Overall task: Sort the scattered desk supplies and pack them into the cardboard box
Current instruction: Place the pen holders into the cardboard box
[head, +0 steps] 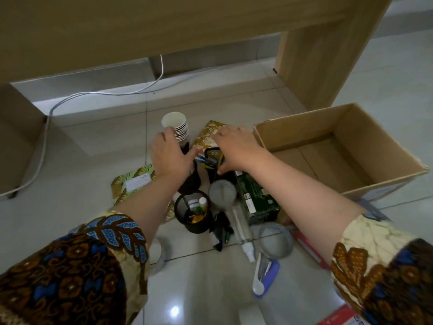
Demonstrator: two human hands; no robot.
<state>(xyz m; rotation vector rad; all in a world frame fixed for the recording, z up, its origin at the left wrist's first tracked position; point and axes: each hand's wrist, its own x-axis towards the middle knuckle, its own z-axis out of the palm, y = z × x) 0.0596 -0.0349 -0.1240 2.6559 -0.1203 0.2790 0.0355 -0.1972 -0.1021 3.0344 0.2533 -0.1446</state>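
Observation:
The open, empty cardboard box (346,127) stands on the floor at the right. My left hand (172,156) hovers with spread fingers over a tall black pen cup (191,182), its fingertips beside a stack of paper cups (175,124). My right hand (236,148) grips the right end of a black pen organizer (210,160) with pens in it, thumb on the near side. A gold patterned box (205,134) lies behind it. Closer to me are a mesh cup of small bottles (193,214), a spray bottle (243,233) and a blue stapler (264,275).
A wooden desk (164,22) overhangs the floor, its side panel (328,55) behind the box. A white cable (42,146) runs at the left. A patterned envelope (131,184), a tape roll (159,254), a green box in a black basket (256,195) and red folders (309,250) lie around.

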